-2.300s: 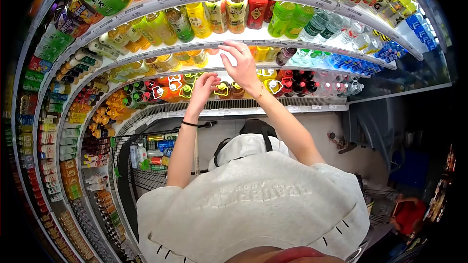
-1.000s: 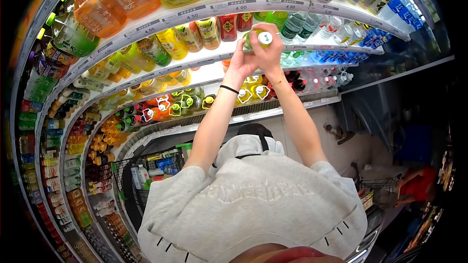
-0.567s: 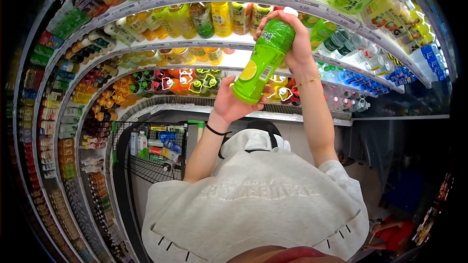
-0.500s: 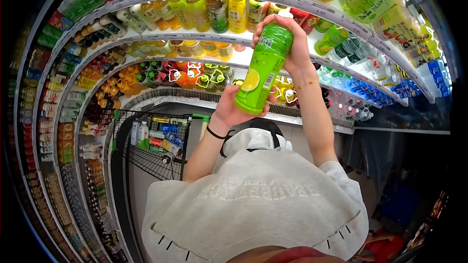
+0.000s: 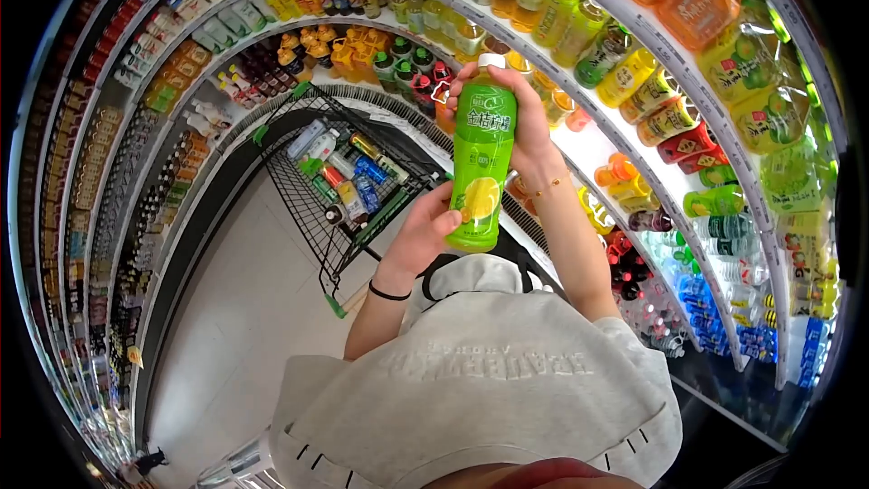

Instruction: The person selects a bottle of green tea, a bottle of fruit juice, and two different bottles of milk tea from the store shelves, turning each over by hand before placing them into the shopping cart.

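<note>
A green bottle (image 5: 483,163) with a white cap and a yellow lemon picture on its label is held upright in front of my chest. Round its top, just under the cap, my right hand (image 5: 518,109) is closed. My left hand (image 5: 427,228) grips the lower part, its thumb on the label near the lemon. A black band circles my left wrist and a thin gold bracelet my right.
A black wire shopping cart (image 5: 339,249) holding several bottles and cans stands ahead to the left. Curved shelves (image 5: 634,158) full of drinks wrap round the front and both sides. Pale floor (image 5: 217,308) shows at the left.
The view has swung round, so the cart and shelves appear shifted. The bottle has turned more upright, its label now facing me, and both hands still hold it.
</note>
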A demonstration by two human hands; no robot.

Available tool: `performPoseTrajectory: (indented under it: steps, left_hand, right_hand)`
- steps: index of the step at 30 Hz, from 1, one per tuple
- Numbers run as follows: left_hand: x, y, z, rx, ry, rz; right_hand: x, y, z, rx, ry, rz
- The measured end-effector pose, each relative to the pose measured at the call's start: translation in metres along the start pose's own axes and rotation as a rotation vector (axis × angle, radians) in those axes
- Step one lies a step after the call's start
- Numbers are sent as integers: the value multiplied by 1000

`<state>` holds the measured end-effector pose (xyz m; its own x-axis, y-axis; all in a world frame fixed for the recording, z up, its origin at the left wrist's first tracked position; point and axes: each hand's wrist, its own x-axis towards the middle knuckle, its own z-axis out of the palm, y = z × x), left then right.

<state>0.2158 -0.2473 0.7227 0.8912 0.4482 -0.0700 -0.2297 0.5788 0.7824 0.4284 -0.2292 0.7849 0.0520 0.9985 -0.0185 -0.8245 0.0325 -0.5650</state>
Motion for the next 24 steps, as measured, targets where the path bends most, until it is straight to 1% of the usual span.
performPoseTrajectory:
  steps: [1, 2, 4, 5, 6, 8, 9, 10, 12, 13, 14, 16, 17, 18, 20, 22, 24]
  left_hand:
    - [-8, 0, -3, 61, 103, 70]
    - [-15, 2, -3, 64, 129, 90]
    - [-29, 10, 1, 345, 407, 228]
    - [-33, 13, -2, 337, 467, 258]
    - [-37, 14, -4, 332, 495, 260]
    - [-40, 17, -9, 814, 700, 283]
    - [-41, 19, -8, 865, 764, 271]
    - [-42, 20, -7, 861, 787, 273]
    - [-43, 23, -1, 918, 753, 294]
    - [-46, 27, 5, 844, 749, 258]
    - [-49, 21, 0, 834, 777, 264]
    - [-49, 10, -17, 283, 560, 269]
    - [-54, 10, -18, 220, 468, 221]
    - [-52, 6, -18, 216, 477, 225]
    - [-47, -1, -23, -120, 248, 266]
    - [-44, -1, -22, -145, 227, 298]
    - [-41, -1, -17, -169, 205, 330]
  right_hand:
    - [6, 11, 5, -17, 24, 19]
    - [14, 21, 9, -16, 1, 42]
    - [27, 41, 16, -103, 5, 51]
    - [33, 50, 20, -136, 14, 63]
    - [38, 60, 22, -130, 6, 90]
    - [52, 75, 24, -225, 70, 112]
    - [59, 82, 23, -206, 76, 150]
    - [65, 87, 22, -208, 62, 169]
    - [73, 93, 22, -108, -12, 276]
    - [77, 96, 24, -71, -32, 304]
    - [79, 98, 27, -77, -46, 328]
    - [83, 96, 33, 8, -101, 330]
    - [82, 94, 37, -2, -112, 329]
    - [81, 96, 37, -3, -115, 338]
    - [83, 97, 38, 50, -216, 421]
    - [83, 96, 38, 91, -223, 452]
    - [85, 94, 37, 144, -172, 461]
